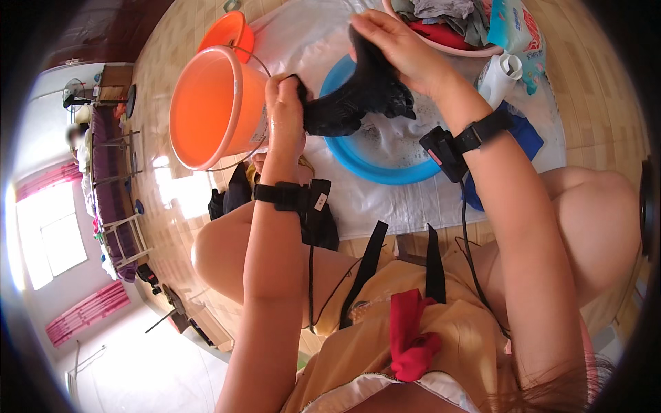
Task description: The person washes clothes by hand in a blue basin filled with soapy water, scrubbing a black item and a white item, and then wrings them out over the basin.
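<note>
A wet black cloth garment (356, 98) is stretched between my two hands. My left hand (286, 103) grips its left end, close to the side of an orange plastic bucket (238, 103). Higher up, my right hand (395, 46) holds the other end, its fingers closed on the fabric. Beneath the garment lies a round blue plastic basin (382, 175) with sudsy water in it and pale fabric or plastic showing under the foam. Each wrist wears a black strap with a small device and a cable.
A smaller orange bucket (242, 31) stands behind the large one. At the top right are a pink basin (465, 50) of clothes, a detergent bag (534, 46) and a white plastic bottle (498, 77). Blue cloth (521, 137) and dark cloth (320, 222) lie beside the plastic sheet (361, 211).
</note>
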### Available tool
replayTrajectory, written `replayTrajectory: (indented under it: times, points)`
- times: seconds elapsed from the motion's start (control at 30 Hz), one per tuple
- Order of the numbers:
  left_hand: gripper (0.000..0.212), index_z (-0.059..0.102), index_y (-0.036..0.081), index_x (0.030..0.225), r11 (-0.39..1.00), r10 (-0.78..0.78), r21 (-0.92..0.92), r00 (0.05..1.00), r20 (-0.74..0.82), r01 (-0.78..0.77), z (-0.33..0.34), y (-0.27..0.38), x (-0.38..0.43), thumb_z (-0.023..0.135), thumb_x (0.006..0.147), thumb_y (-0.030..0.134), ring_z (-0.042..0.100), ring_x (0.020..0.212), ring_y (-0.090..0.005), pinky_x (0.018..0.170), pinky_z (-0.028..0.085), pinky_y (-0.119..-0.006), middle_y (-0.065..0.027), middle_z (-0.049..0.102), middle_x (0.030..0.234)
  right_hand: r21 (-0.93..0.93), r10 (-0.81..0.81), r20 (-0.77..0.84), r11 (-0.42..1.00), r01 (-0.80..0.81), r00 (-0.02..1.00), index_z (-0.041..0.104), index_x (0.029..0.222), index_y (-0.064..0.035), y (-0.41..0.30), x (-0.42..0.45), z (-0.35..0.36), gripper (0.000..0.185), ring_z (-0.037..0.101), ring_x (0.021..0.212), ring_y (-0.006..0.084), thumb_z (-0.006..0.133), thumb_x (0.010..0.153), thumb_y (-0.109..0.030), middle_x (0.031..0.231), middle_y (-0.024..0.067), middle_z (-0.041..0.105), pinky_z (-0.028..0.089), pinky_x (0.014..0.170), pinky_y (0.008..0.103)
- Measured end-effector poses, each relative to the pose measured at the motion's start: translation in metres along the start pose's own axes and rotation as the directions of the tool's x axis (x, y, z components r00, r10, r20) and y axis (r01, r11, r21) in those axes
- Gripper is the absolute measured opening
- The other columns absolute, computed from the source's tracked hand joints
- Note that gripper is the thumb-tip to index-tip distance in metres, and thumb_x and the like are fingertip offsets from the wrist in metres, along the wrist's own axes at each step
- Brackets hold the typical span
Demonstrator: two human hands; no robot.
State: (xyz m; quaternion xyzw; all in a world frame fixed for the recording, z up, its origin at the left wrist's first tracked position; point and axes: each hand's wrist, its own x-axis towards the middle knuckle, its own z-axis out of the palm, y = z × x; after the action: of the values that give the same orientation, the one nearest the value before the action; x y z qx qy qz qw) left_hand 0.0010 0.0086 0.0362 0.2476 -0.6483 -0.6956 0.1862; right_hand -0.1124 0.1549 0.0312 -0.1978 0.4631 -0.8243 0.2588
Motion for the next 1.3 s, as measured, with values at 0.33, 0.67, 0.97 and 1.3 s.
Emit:
replayTrajectory:
  times: [0.33, 0.67, 0.97, 1.3]
  points:
    - [0.024, 0.057, 0.000, 0.090, 0.898, 0.004, 0.429, 0.977, 0.211, -0.096, -0.015, 0.029, -0.013, 0.064, 0.080, 0.021, 0.054, 0.067, -0.0096, 0.060, 0.044, -0.022, -0.0033, 0.059, 0.077, -0.789, -0.126, 0.229, 0.557, 0.260, 0.965, 0.043, 0.106, 0.0034, -0.016, 0.012, -0.030, 0.044, 0.054, 0.088, 0.0243, 0.065, 0.077, -0.022, 0.096, 0.0190, 0.054, 0.043, 0.076, 0.0325]
    - [0.030, 0.054, 0.005, 0.093, 0.850, -0.238, -0.446, 0.960, 0.147, 0.279, 0.003, -0.017, -0.006, 0.049, 0.089, 0.034, 0.055, 0.079, -0.0140, 0.068, 0.046, -0.029, -0.0016, 0.057, 0.081, -0.636, -0.159, 0.087, 0.751, 0.178, 0.983, 0.055, 0.093, -0.0095, 0.023, -0.031, 0.070, 0.023, 0.057, 0.084, 0.0302, 0.051, 0.084, -0.031, 0.086, 0.0145, 0.059, 0.045, 0.071, 0.0349]
    - [0.032, 0.053, 0.005, 0.102, 0.652, -0.524, -0.456, 0.795, 0.305, 0.605, 0.066, -0.010, -0.037, 0.042, 0.085, 0.031, 0.055, 0.091, -0.0266, 0.081, 0.046, -0.039, -0.0115, 0.058, 0.100, -0.908, -0.354, -0.026, 0.399, 0.126, 0.935, 0.059, 0.067, -0.0086, 0.022, -0.020, 0.017, 0.033, 0.057, 0.059, 0.0309, 0.055, 0.078, -0.039, 0.057, 0.0114, 0.056, 0.046, 0.052, 0.0363]
    - [0.037, 0.054, 0.004, 0.105, 0.697, -0.583, -0.413, 0.798, 0.149, 0.586, 0.067, 0.001, -0.038, 0.038, 0.088, 0.033, 0.056, 0.091, -0.0239, 0.082, 0.045, -0.038, -0.0082, 0.059, 0.098, -0.859, -0.196, -0.136, 0.512, -0.017, 0.971, 0.058, 0.081, -0.0077, 0.025, -0.025, 0.026, 0.029, 0.058, 0.073, 0.0312, 0.050, 0.083, -0.035, 0.082, 0.0105, 0.061, 0.046, 0.062, 0.0405]
